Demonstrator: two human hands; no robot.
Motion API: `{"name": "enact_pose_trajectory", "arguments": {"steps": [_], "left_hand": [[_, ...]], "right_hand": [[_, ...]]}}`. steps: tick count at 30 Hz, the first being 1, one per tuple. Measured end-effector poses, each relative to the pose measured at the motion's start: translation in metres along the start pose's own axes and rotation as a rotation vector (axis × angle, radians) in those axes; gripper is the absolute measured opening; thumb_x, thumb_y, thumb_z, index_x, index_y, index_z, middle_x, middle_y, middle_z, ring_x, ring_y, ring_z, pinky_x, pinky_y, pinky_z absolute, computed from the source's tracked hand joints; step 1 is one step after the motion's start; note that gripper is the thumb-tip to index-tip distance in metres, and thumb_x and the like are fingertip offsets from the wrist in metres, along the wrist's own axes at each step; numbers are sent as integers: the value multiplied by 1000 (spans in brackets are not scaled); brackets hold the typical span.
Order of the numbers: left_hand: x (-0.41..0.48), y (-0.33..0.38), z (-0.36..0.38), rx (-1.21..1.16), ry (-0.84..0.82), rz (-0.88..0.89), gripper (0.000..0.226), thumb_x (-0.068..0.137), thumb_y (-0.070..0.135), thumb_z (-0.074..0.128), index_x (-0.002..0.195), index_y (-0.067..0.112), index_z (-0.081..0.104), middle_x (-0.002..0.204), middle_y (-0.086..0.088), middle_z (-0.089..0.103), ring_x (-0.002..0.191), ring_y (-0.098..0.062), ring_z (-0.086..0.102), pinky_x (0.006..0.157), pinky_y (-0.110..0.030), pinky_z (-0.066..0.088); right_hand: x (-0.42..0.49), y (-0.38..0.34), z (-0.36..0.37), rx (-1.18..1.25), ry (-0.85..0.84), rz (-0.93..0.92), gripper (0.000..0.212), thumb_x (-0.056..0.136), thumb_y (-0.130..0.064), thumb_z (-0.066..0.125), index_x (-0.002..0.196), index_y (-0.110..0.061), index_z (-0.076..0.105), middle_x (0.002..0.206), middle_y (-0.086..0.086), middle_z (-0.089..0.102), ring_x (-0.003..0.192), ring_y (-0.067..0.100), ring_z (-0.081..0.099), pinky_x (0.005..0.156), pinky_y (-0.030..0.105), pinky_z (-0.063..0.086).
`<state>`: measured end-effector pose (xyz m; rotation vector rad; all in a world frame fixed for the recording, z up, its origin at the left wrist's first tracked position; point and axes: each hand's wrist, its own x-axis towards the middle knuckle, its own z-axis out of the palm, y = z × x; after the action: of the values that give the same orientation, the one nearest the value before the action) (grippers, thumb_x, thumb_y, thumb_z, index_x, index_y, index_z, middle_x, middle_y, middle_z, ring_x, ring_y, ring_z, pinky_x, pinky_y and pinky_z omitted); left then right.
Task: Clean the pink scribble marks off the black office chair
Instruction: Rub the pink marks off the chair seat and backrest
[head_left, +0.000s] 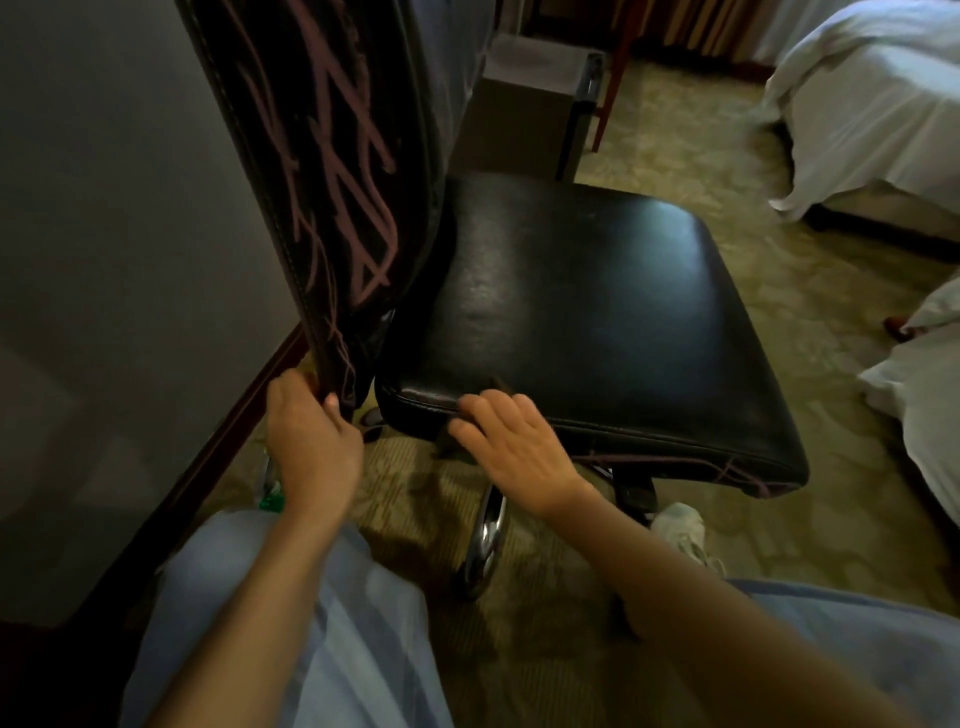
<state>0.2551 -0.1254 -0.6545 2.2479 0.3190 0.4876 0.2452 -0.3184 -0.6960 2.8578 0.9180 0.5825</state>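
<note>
The black office chair's seat (597, 322) fills the middle of the view, and its backrest (322, 156) rises at the left. Pink scribble marks (358, 171) run all over the backrest. More pink lines (727, 465) cross the near side edge of the seat. My left hand (311, 441) grips the bottom corner of the backrest. My right hand (511, 447) lies flat on the seat's near edge, pressing what looks like a dark cloth (448, 441) that is mostly hidden under the fingers.
A grey wall (104, 260) with a dark baseboard stands close on the left. A green-capped bottle (271, 500) sits on the carpet by my left wrist. The chrome chair leg (488, 530) and a white shoe (680, 525) lie below the seat. White-sheeted beds (872, 114) are at right.
</note>
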Motion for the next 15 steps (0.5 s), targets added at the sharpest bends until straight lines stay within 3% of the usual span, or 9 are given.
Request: {"name": "enact_pose_trajectory", "arguments": {"steps": [3,7,10,12,15], "left_hand": [[1,-1,0,11,0,2,10,91,-3,50,101,-3,52,106,-23,51,86,-16,38,70,-16,24],[-1,0,-2,21,-24,29,12,91,-3,50,102,-4,53,107,-24,51,86,-18,39,70,-17,25],[-3,0,-3,29,-39,34,10,91,-4,50,100,-5,52,106,-25,51,88,-27,45,67,-18,23],[-4,1,-4,17,-34,22,9,91,-3,49,99,-4,52,106,-24,50,84,-22,41,66,-17,23],[-2,0,-2,12,-20,15,8,92,-2,48,99,-3,51,106,-23,50,84,-17,38,66,-17,23]], "right_hand": [[-34,26,-8,85,-1,88,47,70,-16,74,111,-18,52,117,7,56,104,22,51,80,35,48],[-79,57,-15,77,4,302,42,68,-13,80,106,-16,62,113,5,55,106,19,44,90,30,36],[-98,65,-18,113,2,347,55,63,-6,83,108,-17,53,115,4,46,106,22,43,91,30,31],[-96,63,-23,125,6,357,59,64,-6,82,110,-18,47,115,3,43,105,22,42,89,30,30],[-81,48,-31,140,64,332,48,74,-11,70,114,-20,45,118,1,41,107,21,41,89,30,32]]}}
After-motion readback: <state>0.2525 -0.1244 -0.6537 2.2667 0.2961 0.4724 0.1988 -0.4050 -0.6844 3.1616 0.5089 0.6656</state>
